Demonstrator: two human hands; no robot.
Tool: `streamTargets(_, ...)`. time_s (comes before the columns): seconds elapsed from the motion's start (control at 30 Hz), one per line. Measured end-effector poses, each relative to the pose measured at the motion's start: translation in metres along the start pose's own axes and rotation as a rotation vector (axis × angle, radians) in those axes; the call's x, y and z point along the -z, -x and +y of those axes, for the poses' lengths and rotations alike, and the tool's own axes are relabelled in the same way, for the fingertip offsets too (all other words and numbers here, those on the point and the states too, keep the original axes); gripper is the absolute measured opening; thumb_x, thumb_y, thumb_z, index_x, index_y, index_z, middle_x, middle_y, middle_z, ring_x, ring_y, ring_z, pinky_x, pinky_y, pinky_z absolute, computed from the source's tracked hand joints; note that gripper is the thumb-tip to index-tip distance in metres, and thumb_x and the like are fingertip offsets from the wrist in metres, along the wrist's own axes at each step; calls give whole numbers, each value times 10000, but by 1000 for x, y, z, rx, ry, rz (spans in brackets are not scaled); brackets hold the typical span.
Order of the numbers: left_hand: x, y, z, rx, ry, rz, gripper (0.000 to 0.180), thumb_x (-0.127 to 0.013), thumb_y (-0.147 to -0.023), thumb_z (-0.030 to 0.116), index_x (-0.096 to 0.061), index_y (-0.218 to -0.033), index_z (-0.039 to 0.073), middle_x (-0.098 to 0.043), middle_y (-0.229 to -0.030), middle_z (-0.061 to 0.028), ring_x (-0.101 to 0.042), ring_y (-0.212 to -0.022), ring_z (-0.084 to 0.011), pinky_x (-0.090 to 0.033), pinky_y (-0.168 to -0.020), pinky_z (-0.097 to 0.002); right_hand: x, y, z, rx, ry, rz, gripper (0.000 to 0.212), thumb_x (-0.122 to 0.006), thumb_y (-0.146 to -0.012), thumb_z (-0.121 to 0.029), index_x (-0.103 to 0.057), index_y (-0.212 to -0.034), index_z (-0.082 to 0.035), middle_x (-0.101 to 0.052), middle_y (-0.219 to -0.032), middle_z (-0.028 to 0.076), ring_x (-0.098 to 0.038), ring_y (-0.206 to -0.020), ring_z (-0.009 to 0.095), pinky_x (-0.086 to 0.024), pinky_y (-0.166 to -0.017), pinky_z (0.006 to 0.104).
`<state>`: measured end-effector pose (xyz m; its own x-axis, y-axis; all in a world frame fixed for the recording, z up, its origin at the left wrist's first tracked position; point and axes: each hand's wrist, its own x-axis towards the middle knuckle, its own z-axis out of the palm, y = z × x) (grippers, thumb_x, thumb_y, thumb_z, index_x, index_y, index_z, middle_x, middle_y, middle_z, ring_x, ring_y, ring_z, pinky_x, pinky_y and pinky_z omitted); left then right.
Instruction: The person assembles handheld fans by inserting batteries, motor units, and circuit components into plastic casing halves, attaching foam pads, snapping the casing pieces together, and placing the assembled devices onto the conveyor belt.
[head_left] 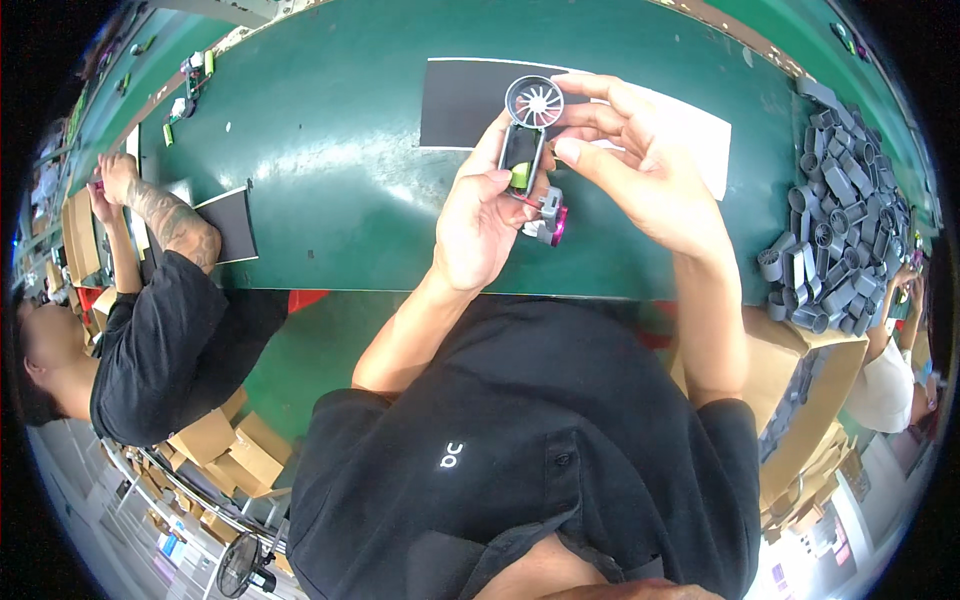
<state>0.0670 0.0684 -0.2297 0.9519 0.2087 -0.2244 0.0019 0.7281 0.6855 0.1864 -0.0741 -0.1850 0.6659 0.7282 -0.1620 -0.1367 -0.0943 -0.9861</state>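
Observation:
A grey plastic fan housing (pixel 509 150) with a round, vaned ring (pixel 534 102) at its far end is in my left hand (pixel 472 215), whose fingers wrap around it. Inside its long open body lies a green battery-like cylinder (pixel 520 176). From the near end, on a red wire, hangs a small grey part with a pink ring (pixel 559 226). My right hand (pixel 650 185) comes in from the right, with bent fingers at the ring's right edge and the thumb beside the body. What lies between those fingertips is partly hidden.
Behind my hands, a black sheet (pixel 455 105) and a white sheet (pixel 710 150) lie on the green table (pixel 330 190). Grey housings (pixel 835 215) are heaped at the right, above a cardboard box (pixel 745 370). Another person (pixel 165 340) works at the left, and small wired parts (pixel 190 90) lie far left.

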Motion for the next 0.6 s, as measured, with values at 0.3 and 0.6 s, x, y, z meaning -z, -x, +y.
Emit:
streamTargets(0.3,-12,9,12,23,-159,-21,865,-467,-882,227,-162,-1677,74,-578,-1298,-27,-469,-838,-81,-401,-705,-224,-17,12,-11,189,227,202,491,-759,-882,-47,-600,-1346,-41,-698,-1189,89,-672,-1045,177,-543,-917,328)
streamTargets(0.6,-8,14,1,-22,-199,43,841,-485,-918,288,-178,-1672,80,-566,-1370,-73,-582,-1127,-144,-485,-894,-274,-30,24,-16,360,593,306,249,-788,-812,-2,-751,-1055,-39,-697,-1201,119,-681,-1059,213,-549,-899,330)
